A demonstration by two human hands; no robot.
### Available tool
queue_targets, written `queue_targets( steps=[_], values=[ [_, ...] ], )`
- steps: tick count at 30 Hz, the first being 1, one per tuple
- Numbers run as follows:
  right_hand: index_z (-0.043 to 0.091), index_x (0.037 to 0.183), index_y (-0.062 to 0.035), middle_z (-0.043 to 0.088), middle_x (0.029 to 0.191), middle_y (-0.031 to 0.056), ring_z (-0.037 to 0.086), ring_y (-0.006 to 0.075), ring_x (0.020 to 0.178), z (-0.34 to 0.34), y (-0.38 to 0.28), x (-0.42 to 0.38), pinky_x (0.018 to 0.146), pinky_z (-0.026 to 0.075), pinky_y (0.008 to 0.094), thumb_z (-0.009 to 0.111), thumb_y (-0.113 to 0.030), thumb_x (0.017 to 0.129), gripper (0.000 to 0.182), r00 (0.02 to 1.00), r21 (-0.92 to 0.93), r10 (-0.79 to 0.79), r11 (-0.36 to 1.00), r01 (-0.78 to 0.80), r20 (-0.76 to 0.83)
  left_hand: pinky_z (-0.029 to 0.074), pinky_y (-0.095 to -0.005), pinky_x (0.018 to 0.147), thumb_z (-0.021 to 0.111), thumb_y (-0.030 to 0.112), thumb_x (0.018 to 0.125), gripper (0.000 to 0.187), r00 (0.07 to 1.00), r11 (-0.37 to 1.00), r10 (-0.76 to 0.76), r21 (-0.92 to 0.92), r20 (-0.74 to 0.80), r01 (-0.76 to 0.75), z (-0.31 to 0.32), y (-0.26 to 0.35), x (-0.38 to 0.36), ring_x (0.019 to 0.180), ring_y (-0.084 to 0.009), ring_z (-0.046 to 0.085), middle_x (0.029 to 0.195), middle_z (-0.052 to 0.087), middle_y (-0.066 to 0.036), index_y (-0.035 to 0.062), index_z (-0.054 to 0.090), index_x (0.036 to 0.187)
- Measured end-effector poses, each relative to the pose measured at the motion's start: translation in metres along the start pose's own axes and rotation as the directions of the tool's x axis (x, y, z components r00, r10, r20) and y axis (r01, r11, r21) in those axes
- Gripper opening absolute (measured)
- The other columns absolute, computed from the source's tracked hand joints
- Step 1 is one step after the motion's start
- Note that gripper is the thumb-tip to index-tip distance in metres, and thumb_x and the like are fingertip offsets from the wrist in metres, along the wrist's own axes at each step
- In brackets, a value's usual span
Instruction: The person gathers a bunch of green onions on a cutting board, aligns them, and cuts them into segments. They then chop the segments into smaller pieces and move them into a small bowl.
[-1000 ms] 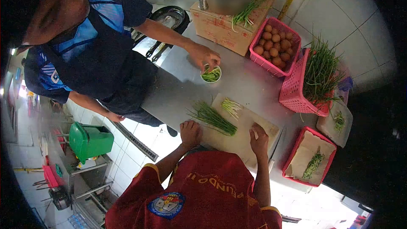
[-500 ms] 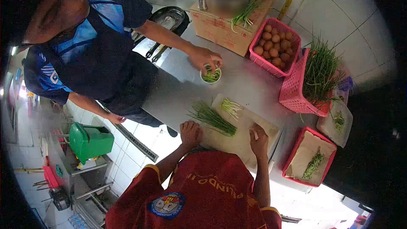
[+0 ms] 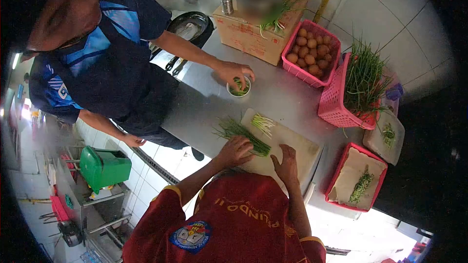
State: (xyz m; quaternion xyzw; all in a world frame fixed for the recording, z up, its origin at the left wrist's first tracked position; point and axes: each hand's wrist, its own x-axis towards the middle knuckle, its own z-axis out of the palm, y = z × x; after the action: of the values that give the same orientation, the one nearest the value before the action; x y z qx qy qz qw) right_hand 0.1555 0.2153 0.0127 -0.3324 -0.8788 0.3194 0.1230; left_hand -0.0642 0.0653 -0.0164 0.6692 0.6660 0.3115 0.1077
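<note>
A bunch of long green onion leaves [image 3: 251, 137] lies on the pale cutting board [image 3: 292, 139]. My left hand [image 3: 236, 151] is at the near side of this bunch, touching it, with fingers slightly bent and apart. My right hand [image 3: 286, 163] is over the board by the bunch's right end, thumb and fingers apart, holding nothing. Pale green onion stalks [image 3: 263, 124] lie in a small pile at the board's far edge. No knife shows near my hands.
Across the steel table [image 3: 195, 102], a co-worker's hand [image 3: 234, 74] reaches into a white cup [image 3: 239, 96] of cut greens. On the right stand a pink basket of eggs [image 3: 312, 51], a pink basket of green onions [image 3: 334, 100] and a red tray [image 3: 336, 178]. Behind is a cardboard box [image 3: 248, 39].
My left hand has moved right and forward onto the near side of the green bunch. My right hand has shifted slightly left, toward the bunch's end, its fingers more stretched.
</note>
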Motion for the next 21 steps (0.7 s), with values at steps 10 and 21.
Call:
queue_targets(
  steps=[10, 21],
  values=[
    [0.055, 0.125, 0.0029, 0.056, 0.127, 0.0225, 0.051, 0.0392, 0.121, 0.008, 0.01, -0.005, 0.105, 0.042, 0.046, 0.071, -0.024, 0.088, 0.049, 0.999, 0.017, -0.02, 1.0, 0.021, -0.039, 0.022, -0.0531, 0.119, 0.054, 0.067, 0.088, 0.085, 0.974, 0.995, -0.077, 0.086, 0.214, 0.06, -0.002, 0.004, 0.018, 0.145, -0.0375, 0.027, 0.154, 0.034, -0.019, 0.0106, 0.04, 0.149],
    [0.046, 0.136, 0.0039, 0.051, 0.132, 0.0226, 0.047, 0.0397, 0.123, 0.016, -0.01, 0.009, 0.106, 0.04, 0.0468, 0.077, -0.034, 0.082, 0.073, 0.994, -0.061, -0.077, 0.995, 0.082, 0.081, 0.021, -0.055, 0.119, 0.053, 0.07, 0.087, 0.085, 0.975, 0.976, -0.198, 0.11, 0.104, 0.186, -0.014, -0.003, -0.002, 0.146, -0.0354, 0.027, 0.155, 0.035, -0.014, 0.0112, 0.043, 0.147]
  ],
)
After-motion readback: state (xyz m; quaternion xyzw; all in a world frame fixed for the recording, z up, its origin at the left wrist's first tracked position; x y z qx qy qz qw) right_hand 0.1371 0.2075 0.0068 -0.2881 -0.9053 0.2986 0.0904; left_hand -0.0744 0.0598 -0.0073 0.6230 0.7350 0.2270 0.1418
